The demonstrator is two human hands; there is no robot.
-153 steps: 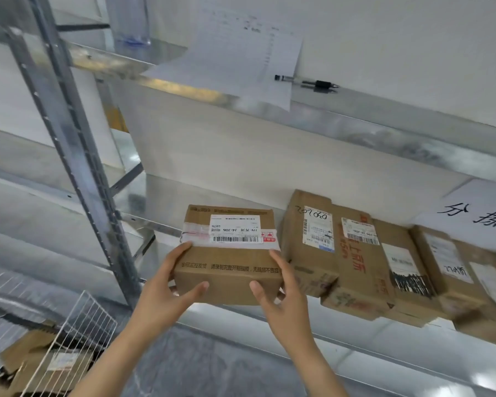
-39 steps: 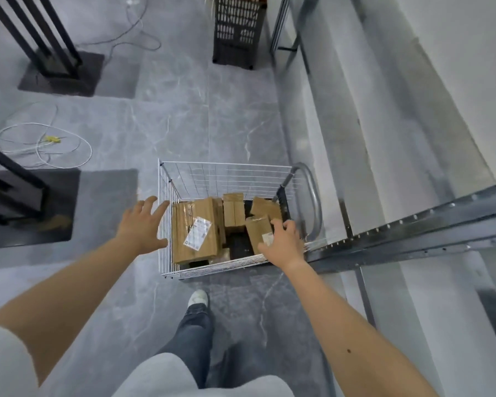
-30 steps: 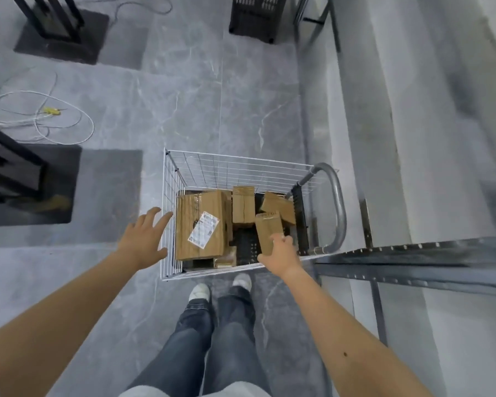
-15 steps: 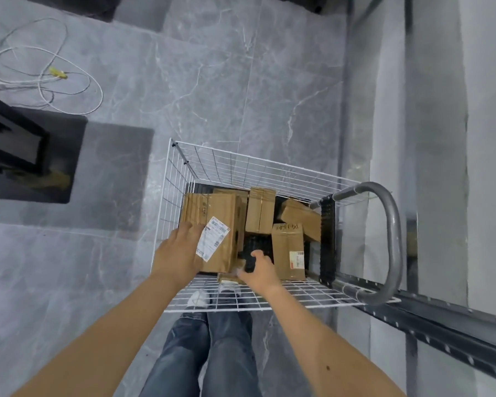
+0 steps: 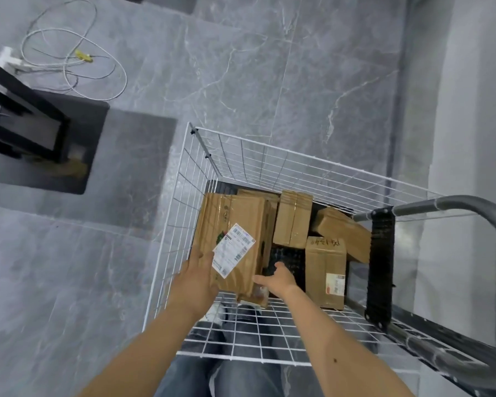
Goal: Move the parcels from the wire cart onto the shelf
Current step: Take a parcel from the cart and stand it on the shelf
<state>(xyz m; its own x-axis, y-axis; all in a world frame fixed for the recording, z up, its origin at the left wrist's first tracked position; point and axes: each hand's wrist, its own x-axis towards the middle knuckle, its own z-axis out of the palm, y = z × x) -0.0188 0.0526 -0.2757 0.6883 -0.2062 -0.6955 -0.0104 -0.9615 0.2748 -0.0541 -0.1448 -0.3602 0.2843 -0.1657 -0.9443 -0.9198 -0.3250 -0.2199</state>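
The white wire cart (image 5: 272, 151) stands below me with several brown cardboard parcels inside. The largest parcel (image 5: 235, 224), with a white shipping label, lies at the cart's left side. My left hand (image 5: 196, 277) grips its near left corner, fingers on top beside the label. My right hand (image 5: 278, 277) reaches down at the parcel's near right edge; the thumb touches the edge and the fingers are spread over the dark gap. Smaller parcels sit behind (image 5: 294, 219), at the right (image 5: 325, 270) and tilted at the far right (image 5: 341, 233). The shelf boards are out of view.
The cart's grey handle (image 5: 470, 204) curves at the right, close to a metal shelf rail (image 5: 441, 365). A black stand (image 5: 26, 116) on a dark mat and a loose white cable (image 5: 69, 58) lie on the grey floor at the left. My legs are under the cart's near edge.
The view has dropped closer over the cart. My left hand has settled on the big parcel's near left corner, and my right hand has shifted left to its right edge.
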